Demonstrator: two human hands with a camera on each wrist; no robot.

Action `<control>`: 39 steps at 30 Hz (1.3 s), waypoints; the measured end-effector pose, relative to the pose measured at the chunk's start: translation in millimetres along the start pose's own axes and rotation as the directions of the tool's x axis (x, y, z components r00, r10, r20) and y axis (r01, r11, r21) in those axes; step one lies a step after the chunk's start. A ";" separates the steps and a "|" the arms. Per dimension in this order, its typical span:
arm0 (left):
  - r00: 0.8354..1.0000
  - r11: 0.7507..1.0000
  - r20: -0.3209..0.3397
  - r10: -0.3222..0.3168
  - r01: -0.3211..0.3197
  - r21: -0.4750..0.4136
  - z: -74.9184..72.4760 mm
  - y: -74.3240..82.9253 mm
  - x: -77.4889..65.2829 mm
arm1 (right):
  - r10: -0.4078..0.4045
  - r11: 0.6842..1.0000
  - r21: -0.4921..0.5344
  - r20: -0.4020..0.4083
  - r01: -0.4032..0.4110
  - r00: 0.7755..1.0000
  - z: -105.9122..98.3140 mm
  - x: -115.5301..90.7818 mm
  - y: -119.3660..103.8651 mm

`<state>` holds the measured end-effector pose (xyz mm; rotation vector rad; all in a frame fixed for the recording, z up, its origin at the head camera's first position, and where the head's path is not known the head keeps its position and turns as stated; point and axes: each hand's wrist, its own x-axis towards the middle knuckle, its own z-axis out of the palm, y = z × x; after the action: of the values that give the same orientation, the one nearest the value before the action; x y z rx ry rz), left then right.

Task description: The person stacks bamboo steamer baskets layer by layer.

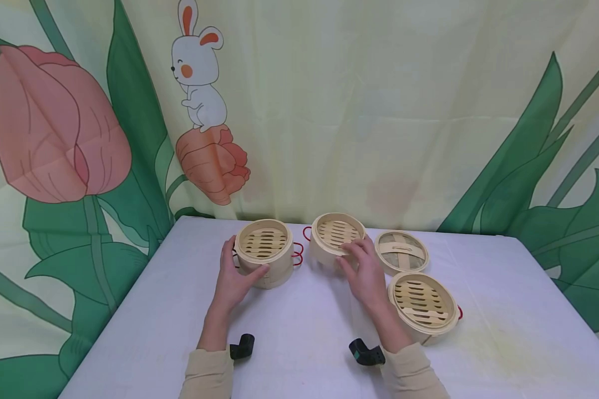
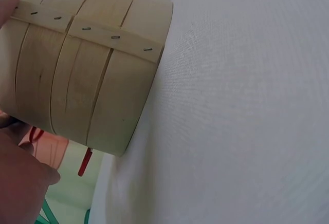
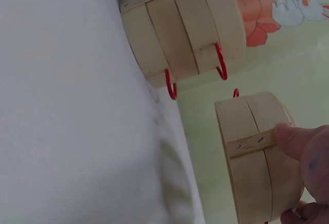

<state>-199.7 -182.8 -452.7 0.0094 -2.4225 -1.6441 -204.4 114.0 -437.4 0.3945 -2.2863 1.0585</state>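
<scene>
Two bamboo steamer baskets stand stacked (image 1: 278, 270) at the back of the table, with red loops on their right side. My left hand (image 1: 233, 284) grips this stack, the thumb at its front and the fingers round its left side. To the right, my right hand (image 1: 368, 272) holds another bamboo steamer basket (image 1: 321, 252) by its rim, thumb in front. This basket (image 3: 249, 167) appears raised a little off the table in the right wrist view. The stack (image 2: 85, 75) rests on the cloth in the left wrist view. Some fingertips are hidden behind the baskets.
A round bamboo lid (image 1: 393, 247) with a strap handle lies right of my right hand. Nearer, beside my right forearm, sits another slatted steamer basket (image 1: 424, 303) with a red loop. A white cloth (image 1: 299, 343) covers the table; a printed curtain (image 1: 329, 138) hangs behind.
</scene>
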 end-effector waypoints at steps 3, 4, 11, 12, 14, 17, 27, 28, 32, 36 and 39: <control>1.000 1.000 0.000 0.010 -0.010 -0.003 -0.5 0.0 0.2 | 0.006 1.000 0.012 -0.004 -0.006 1.000 -2.1 3.5 -4.2; 1.000 1.000 -0.001 0.012 -0.012 -0.004 -0.8 0.1 0.2 | 0.007 1.000 0.015 -0.005 -0.007 1.000 -2.6 4.7 -5.3; 1.000 1.000 0.002 0.004 -0.004 0.005 -1.2 -0.1 -0.2 | -0.003 1.000 0.028 -0.030 0.004 1.000 -4.4 10.8 -12.2; 1.000 1.000 0.002 0.002 -0.003 0.006 -1.1 -0.2 -0.1 | -0.006 1.000 0.030 -0.033 0.007 0.999 -4.6 11.6 -13.4; 1.000 1.000 0.001 -0.002 0.002 0.005 -1.4 0.2 -0.2 | -0.008 0.999 0.036 -0.039 0.009 0.999 -4.9 12.8 -15.9; 1.000 1.000 0.001 -0.008 0.008 0.006 -1.5 0.4 0.1 | -0.016 0.999 0.046 -0.045 0.018 0.999 -5.3 14.9 -19.3; 1.000 1.000 0.007 -0.011 0.011 -0.013 -0.6 -0.9 0.3 | -0.040 0.998 0.052 -0.043 0.042 0.998 -4.8 27.7 -34.5; 1.000 1.000 0.007 -0.010 0.010 -0.014 -0.4 -1.2 0.5 | -0.042 0.998 0.052 -0.040 0.044 0.998 -4.5 29.3 -36.4; 1.000 1.000 0.005 -0.016 0.016 -0.014 -0.2 -1.2 0.7 | -0.046 0.997 0.056 -0.026 0.047 0.999 -2.5 35.8 -44.4; 1.000 1.000 0.005 -0.023 0.023 -0.013 0.0 -0.8 1.1 | -0.041 0.997 0.071 -0.012 0.042 0.999 -0.1 40.9 -52.7; 1.000 1.000 0.010 -0.027 0.027 -0.012 0.0 -0.4 1.0 | -0.045 0.996 0.076 -0.007 0.045 0.999 2.2 43.7 -57.5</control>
<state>-200.6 -183.0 -452.9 0.0331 -2.4301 -1.6739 -211.7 74.5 -377.4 0.4713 -2.2272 1.1251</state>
